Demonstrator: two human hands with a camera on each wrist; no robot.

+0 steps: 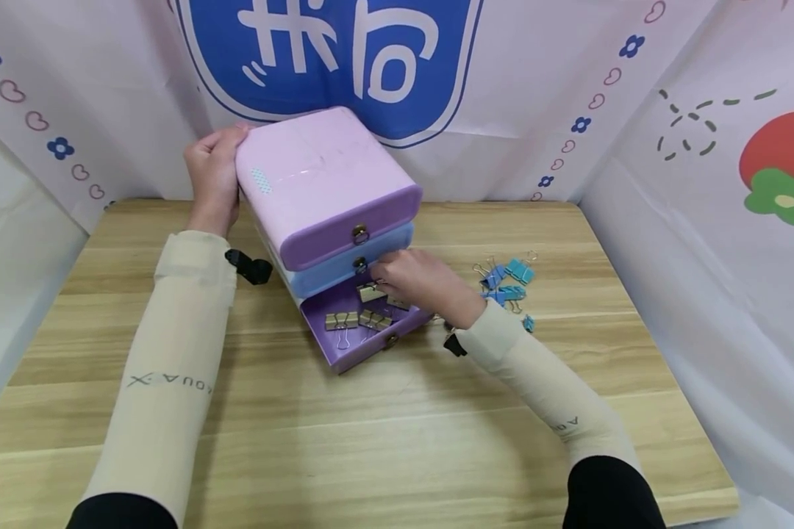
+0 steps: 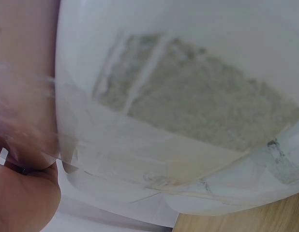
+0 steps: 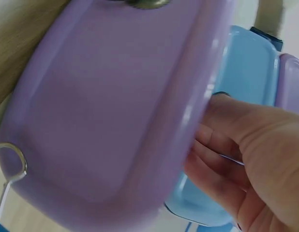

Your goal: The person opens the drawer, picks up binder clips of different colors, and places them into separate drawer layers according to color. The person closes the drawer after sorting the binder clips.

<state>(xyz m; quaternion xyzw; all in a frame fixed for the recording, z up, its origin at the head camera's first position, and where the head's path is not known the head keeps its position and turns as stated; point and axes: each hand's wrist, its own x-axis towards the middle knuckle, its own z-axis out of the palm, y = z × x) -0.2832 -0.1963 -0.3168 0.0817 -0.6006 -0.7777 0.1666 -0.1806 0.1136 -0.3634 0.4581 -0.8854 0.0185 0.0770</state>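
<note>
A small drawer box (image 1: 324, 173) with a pink-lilac top stands at the back of the table. My left hand (image 1: 215, 173) grips its rear left edge; in the left wrist view the box's white side (image 2: 188, 92) fills most of the picture. The bottom purple drawer (image 1: 353, 360) is pulled out and holds several gold binder clips (image 1: 342, 321). My right hand (image 1: 420, 283) reaches over this drawer with bent fingers (image 3: 222, 169) behind its front. The fingertips are hidden, so whether they pinch a clip does not show. Above, the blue drawer (image 1: 353, 257) and upper purple drawer (image 1: 351, 228) are closed.
Several blue and teal binder clips (image 1: 519, 272) lie loose on the wooden table (image 1: 370, 455), right of the box. A printed white cloth (image 1: 516, 88) hangs close behind the box, and white cloth lines both sides.
</note>
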